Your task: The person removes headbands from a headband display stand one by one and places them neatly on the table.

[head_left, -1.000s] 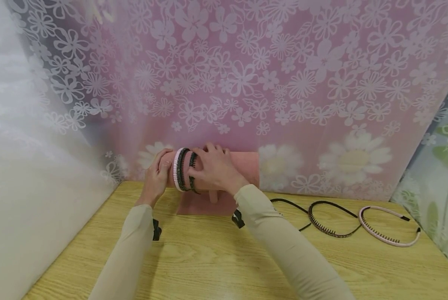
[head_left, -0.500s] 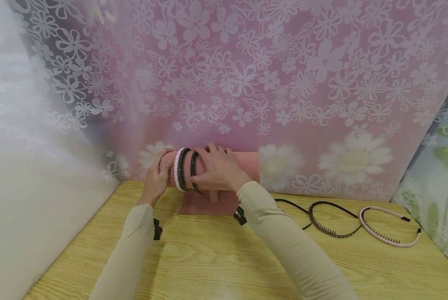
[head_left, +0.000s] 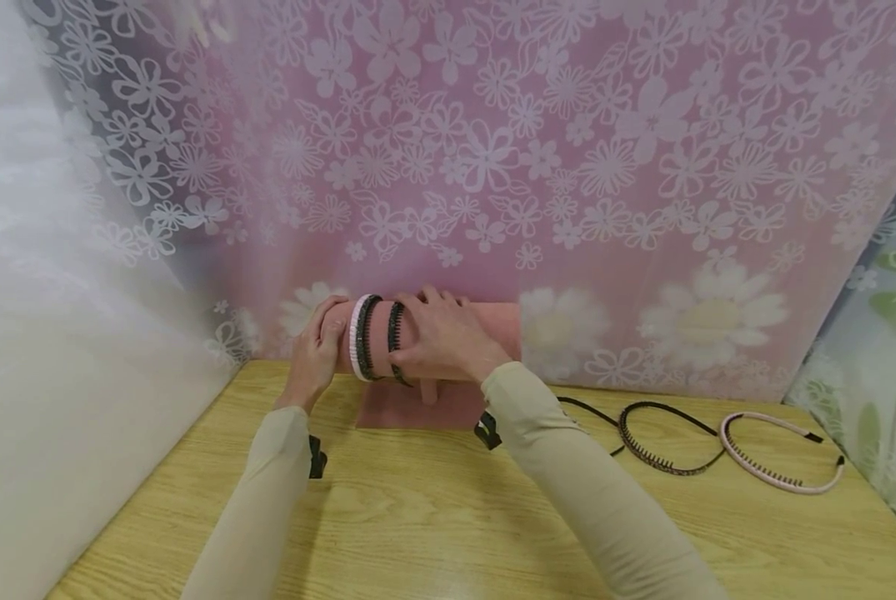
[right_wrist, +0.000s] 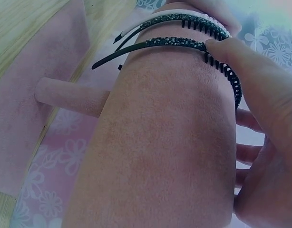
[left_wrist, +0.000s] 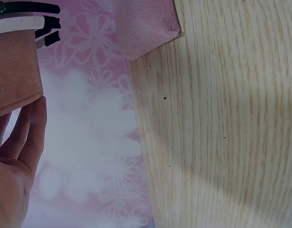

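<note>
Nearest, the bottom of the head view is crossed by two beige sleeves (head_left: 605, 492), stretched over a wood-grain tabletop (head_left: 410, 517). At lower right, three loose headbands are laid in a row: a thin black headband (head_left: 588, 410), partly hidden by the right sleeve, then a dark toothed headband (head_left: 646, 460) and a pink toothed headband (head_left: 763, 480). Farther off, just below and left of centre, a pink plush headband stand (right_wrist: 165, 133) is seen; its left end is gripped by the left hand (head_left: 314, 350). Around its roll, a glittery black headband (right_wrist: 170, 42) is held by the right hand (head_left: 448, 333), thumb in front, fingers behind. To its left, a second glittery headband (head_left: 365, 337) and a pale pink headband (head_left: 355, 337) are fitted side by side. The background is filled by a pink floral curtain (head_left: 493, 167).
</note>
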`<action>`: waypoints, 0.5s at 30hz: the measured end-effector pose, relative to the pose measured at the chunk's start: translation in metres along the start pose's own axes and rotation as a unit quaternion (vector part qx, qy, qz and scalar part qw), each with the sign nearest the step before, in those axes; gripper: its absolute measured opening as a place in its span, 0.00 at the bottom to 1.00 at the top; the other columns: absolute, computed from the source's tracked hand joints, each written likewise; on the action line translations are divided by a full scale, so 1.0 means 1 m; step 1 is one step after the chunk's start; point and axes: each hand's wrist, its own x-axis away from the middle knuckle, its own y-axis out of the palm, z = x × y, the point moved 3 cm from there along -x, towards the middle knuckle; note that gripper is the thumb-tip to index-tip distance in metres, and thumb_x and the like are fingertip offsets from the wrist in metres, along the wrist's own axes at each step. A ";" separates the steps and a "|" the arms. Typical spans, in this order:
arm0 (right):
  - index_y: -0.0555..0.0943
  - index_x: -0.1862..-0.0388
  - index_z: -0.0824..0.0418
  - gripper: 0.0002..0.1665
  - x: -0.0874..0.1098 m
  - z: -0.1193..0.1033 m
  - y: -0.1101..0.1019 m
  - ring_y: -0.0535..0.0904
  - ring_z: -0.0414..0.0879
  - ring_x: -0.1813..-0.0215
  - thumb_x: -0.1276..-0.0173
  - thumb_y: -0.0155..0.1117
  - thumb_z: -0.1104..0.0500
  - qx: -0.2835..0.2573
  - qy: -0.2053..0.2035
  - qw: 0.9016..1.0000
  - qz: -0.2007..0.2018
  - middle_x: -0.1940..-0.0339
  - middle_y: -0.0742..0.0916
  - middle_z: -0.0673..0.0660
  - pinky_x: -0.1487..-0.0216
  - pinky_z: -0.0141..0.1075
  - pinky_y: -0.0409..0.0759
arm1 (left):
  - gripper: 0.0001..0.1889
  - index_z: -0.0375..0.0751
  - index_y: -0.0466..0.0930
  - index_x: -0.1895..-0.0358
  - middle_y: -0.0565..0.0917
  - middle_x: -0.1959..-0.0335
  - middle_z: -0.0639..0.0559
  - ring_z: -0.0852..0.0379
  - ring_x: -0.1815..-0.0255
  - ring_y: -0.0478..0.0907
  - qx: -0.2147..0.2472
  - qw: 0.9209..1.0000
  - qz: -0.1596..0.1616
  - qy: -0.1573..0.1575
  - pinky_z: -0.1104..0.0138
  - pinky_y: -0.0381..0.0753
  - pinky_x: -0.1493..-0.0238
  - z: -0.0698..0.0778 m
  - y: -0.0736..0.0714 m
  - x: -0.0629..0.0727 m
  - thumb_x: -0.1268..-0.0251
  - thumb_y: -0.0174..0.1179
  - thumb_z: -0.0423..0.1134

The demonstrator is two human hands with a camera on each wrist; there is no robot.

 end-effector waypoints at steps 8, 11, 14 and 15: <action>0.64 0.21 0.45 0.50 0.006 0.004 -0.003 0.70 0.57 0.27 0.39 0.65 0.30 -0.004 0.009 1.000 0.002 0.29 0.74 0.55 0.26 0.56 0.65 | 0.23 0.62 0.71 0.28 0.75 0.27 0.47 0.38 0.36 0.77 0.006 1.000 0.005 0.002 0.42 0.72 0.36 0.000 0.000 0.000 0.19 0.44 0.58; 0.65 0.21 0.45 0.49 0.009 0.006 -0.004 0.72 0.56 0.29 0.38 0.65 0.31 -0.004 0.009 1.000 0.004 0.30 0.75 0.55 0.26 0.55 0.66 | 0.23 0.61 0.71 0.28 0.75 0.27 0.46 0.38 0.37 0.78 0.006 1.000 0.006 0.004 0.42 0.72 0.36 -0.001 0.000 0.000 0.19 0.44 0.57; 0.65 0.21 0.45 0.49 0.010 0.008 -0.004 0.72 0.55 0.29 0.38 0.65 0.31 -0.002 0.009 1.000 0.004 0.30 0.75 0.55 0.25 0.55 0.66 | 0.23 0.61 0.71 0.27 0.75 0.27 0.47 0.38 0.36 0.78 0.005 1.000 0.006 0.002 0.42 0.72 0.36 -0.002 0.001 0.000 0.19 0.43 0.57; 0.65 0.21 0.45 0.49 0.011 0.009 -0.005 0.71 0.56 0.29 0.38 0.65 0.31 -0.002 0.010 1.000 0.003 0.30 0.75 0.55 0.25 0.55 0.66 | 0.23 0.61 0.71 0.27 0.75 0.27 0.47 0.38 0.36 0.77 0.005 1.000 0.005 0.000 0.41 0.72 0.36 -0.002 0.000 0.000 0.19 0.43 0.58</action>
